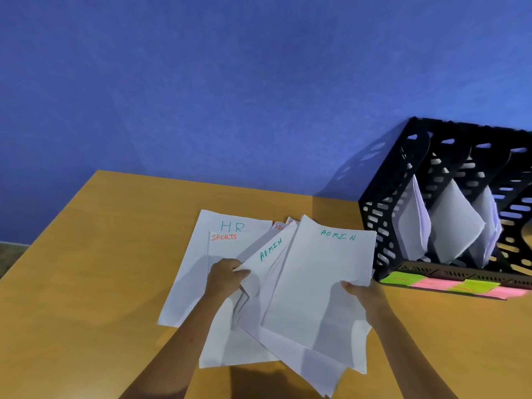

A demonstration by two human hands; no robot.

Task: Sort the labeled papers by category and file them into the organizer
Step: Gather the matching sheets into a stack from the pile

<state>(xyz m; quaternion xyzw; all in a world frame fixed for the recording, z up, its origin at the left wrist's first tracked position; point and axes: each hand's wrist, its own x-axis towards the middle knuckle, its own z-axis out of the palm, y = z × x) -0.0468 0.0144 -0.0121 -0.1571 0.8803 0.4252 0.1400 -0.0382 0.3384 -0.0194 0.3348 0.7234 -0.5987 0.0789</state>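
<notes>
Two hands, left hand (224, 279) and right hand (361, 290), two ADMIN sheets (319, 283), one HR sheet (187, 269), one SPORTS sheet (223, 246), one black organizer (385, 214), four sticky labels (398, 278).

Left hand (226, 279), right hand (359, 292) each grip ADMIN sheet (322, 283).

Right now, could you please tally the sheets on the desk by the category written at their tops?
Green ADMIN white paper sheets: 2
Blue HR white paper sheet: 1
Red SPORTS white paper sheet: 1
Total readable: 4; other labels are hidden.
</notes>
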